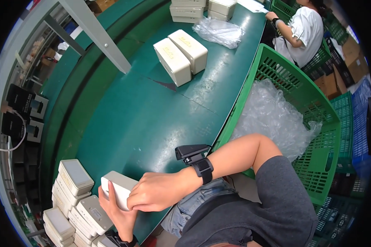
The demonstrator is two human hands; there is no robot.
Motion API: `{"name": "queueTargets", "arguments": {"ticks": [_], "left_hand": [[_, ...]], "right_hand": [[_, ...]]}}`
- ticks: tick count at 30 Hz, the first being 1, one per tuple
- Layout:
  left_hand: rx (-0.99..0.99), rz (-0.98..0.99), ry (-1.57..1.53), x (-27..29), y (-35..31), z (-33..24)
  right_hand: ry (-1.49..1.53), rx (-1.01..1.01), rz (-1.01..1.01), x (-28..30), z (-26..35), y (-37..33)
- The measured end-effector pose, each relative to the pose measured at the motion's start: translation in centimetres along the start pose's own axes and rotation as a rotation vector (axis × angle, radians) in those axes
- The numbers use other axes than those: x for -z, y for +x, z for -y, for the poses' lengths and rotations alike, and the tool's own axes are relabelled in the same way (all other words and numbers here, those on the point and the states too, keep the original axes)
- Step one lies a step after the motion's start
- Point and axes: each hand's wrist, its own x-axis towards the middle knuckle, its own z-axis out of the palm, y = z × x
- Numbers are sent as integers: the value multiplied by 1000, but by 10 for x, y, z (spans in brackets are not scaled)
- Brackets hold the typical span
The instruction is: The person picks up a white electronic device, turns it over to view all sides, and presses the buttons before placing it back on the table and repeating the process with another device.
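Observation:
A white rectangular box (118, 186) sits at the near edge of the green belt (144, 119), gripped from both sides. My left hand (120, 214) holds it from below and the left, fingers up along its near face. My right hand (158, 191) clasps its right end; a black device is strapped on that wrist (196, 158). Just left of the box stand stacks of similar white boxes (76, 197).
Two cream boxes (180, 55) lie side by side farther up the belt, with crumpled clear plastic (218, 32) and more boxes beyond. A green crate (317, 123) of clear plastic bags stands at my right. Another person (301, 31) sits at the far end.

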Motion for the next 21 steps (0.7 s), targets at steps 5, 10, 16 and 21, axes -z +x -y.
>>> {"name": "queueTargets", "arguments": {"ticks": [5,10,16,21], "left_hand": [[-51,70,128,-22,-5,9],[-55,-91,47,-4,-11,-7],[40,200,-27,-8,1,-6],[-124,6,179,-22,-6,-7]], "right_hand": [[-34,18,5,3,-3,6],[-46,21,10,4,-1,6],[-43,0,-12,7,-7,6],[-26,12,-36,4,-8,5]]}}
